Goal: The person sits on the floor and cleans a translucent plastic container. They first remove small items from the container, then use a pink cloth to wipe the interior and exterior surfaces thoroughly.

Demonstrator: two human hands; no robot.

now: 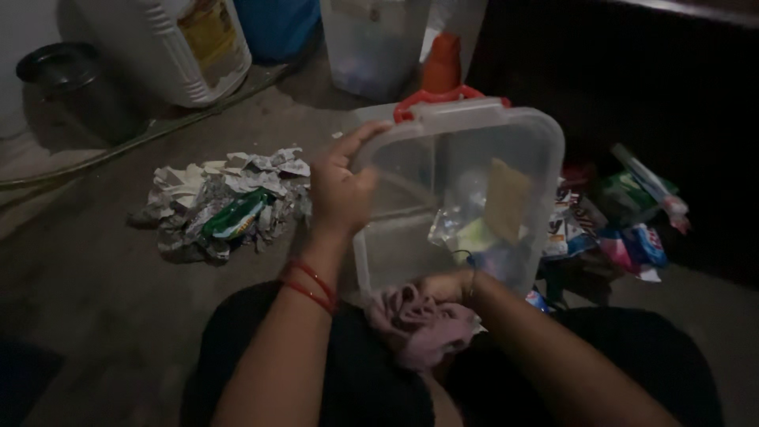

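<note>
My left hand [341,190] grips the left rim of a clear plastic box [411,237] with a red handle [435,99], holding it tilted up over my lap. My right hand [447,286] is at the box's lower edge, closed on a bunched pink cloth [419,324] that presses against the box's bottom wall. Through the clear walls I see small packets and wrappers behind the box. Red thread bands circle my left wrist.
A heap of crumpled paper and wrappers [229,202] lies on the floor at left. Coloured sachets and packets [624,221] lie at right. A white jerrycan [186,43], a dark metal pot [67,75], a clear container [371,39] and an orange bottle [441,63] stand behind.
</note>
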